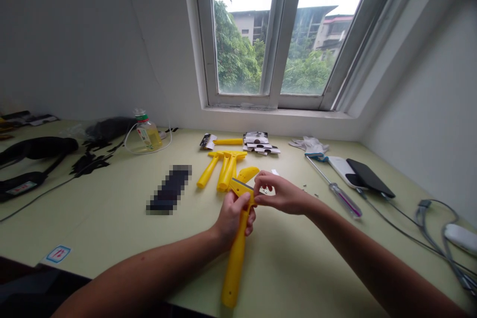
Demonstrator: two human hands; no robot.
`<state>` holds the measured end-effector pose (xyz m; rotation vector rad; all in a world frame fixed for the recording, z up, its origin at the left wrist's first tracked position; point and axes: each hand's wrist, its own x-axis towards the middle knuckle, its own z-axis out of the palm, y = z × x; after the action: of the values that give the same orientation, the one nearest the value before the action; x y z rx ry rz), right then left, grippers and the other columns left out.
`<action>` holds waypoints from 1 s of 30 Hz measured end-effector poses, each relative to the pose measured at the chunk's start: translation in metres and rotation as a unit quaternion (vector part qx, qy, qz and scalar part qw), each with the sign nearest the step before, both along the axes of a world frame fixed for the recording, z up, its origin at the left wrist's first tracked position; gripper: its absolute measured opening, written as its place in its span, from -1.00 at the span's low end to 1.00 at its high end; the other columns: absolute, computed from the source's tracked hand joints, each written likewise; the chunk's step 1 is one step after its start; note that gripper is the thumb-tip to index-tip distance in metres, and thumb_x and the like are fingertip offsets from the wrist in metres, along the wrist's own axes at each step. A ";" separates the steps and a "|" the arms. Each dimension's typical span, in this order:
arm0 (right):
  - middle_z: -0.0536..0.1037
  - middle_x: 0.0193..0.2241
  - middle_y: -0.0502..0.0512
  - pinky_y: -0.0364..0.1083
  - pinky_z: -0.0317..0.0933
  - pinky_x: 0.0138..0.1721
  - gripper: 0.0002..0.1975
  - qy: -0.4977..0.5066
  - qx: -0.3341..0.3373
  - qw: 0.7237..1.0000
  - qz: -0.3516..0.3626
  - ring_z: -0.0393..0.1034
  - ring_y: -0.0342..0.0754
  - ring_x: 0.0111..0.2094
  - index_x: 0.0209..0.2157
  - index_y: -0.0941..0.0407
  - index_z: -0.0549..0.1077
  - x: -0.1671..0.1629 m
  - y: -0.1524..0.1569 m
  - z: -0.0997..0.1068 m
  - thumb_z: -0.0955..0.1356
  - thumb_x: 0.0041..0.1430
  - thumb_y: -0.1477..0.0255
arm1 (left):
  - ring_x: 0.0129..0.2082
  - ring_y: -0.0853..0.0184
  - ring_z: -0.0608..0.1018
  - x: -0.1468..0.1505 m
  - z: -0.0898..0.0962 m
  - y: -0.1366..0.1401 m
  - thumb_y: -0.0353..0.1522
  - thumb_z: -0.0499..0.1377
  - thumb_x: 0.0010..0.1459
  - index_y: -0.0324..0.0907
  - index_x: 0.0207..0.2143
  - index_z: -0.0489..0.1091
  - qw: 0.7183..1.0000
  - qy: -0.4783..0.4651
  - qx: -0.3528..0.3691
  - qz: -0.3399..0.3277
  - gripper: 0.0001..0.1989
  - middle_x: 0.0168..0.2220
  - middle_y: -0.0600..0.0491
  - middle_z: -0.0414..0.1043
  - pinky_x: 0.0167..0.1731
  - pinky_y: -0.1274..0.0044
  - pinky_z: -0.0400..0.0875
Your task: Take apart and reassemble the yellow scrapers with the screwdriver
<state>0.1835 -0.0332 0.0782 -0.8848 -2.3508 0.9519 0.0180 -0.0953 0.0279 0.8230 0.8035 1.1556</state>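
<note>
My left hand (231, 214) is wrapped round the neck of a yellow scraper (235, 263), whose long handle points down toward the desk's front edge. A grey blade strip shows along the scraper's head. At the right end of that head, my right hand (281, 193) pinches thumb and forefinger together; whatever lies between them is hidden. Just behind the hands is a yellow scraper part (248, 174), and small metal screws (265, 190) lie beneath my right fingers. Several more yellow scraper pieces (226, 171) rest farther back.
A screwdriver (341, 196), a white power bank (345, 171) and a black phone (368, 177) lie at right, with cables. Packaged scrapers (259, 143) sit by the wall. Leftward are a pixelated dark object (169, 190), a bottle (146, 134) and a black headset (37, 149).
</note>
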 end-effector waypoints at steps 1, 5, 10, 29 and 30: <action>0.38 -0.31 0.02 -0.11 0.17 -0.21 -0.83 0.016 -0.014 1.000 -0.003 0.24 -0.11 -0.27 -0.34 0.12 0.42 0.000 0.002 -0.003 0.43 0.07 0.35 | -0.77 0.51 0.21 0.000 0.000 0.000 -0.19 0.15 0.13 -0.15 -0.32 0.14 1.000 0.000 0.002 0.000 -0.73 -0.67 0.22 0.22 -0.82 0.68 0.11; 0.34 -0.32 0.00 -0.13 0.15 -0.34 -0.69 0.072 -0.130 0.989 0.016 0.20 -0.15 -0.36 -0.28 0.13 0.32 -0.001 0.008 -0.014 0.44 0.06 0.26 | -0.77 0.52 0.18 -0.001 -0.001 0.000 -0.19 0.13 0.15 -0.15 -0.30 0.13 1.000 0.003 0.010 -0.010 -0.73 -0.69 0.23 0.20 -0.82 0.69 0.11; 0.38 -0.38 -0.05 -0.13 0.15 -0.32 -0.63 0.149 -0.317 0.934 0.075 0.26 -0.17 -0.37 -0.24 0.11 0.29 -0.003 0.009 -0.019 0.48 0.02 0.29 | -0.75 0.51 0.21 0.000 0.002 -0.002 -0.19 0.16 0.13 -0.15 -0.25 0.12 1.000 0.006 0.007 0.000 -0.70 -0.68 0.24 0.22 -0.83 0.69 0.14; 0.48 -0.17 0.09 -0.10 0.24 -0.26 -0.61 0.097 -0.336 0.935 0.059 0.37 -0.14 -0.30 -0.11 0.15 0.42 0.002 0.005 -0.009 0.47 0.01 0.37 | -0.81 0.51 0.21 0.003 0.002 -0.007 -0.20 0.17 0.12 -0.16 -0.22 0.13 1.000 0.020 0.011 -0.015 -0.68 -0.68 0.26 0.22 -0.85 0.68 0.13; 0.48 -0.20 0.09 -0.09 0.24 -0.26 -0.61 0.090 -0.329 0.938 0.054 0.37 -0.13 -0.30 -0.10 0.15 0.42 0.001 0.005 -0.009 0.47 0.02 0.38 | -0.81 0.51 0.21 0.003 0.002 -0.007 -0.20 0.17 0.12 -0.16 -0.22 0.13 1.000 0.021 0.011 -0.012 -0.69 -0.68 0.26 0.22 -0.85 0.68 0.13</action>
<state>0.1847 -0.0282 0.0690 -0.8491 -1.9473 1.8409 0.0207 -0.1020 0.0295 0.8745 0.8141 1.1301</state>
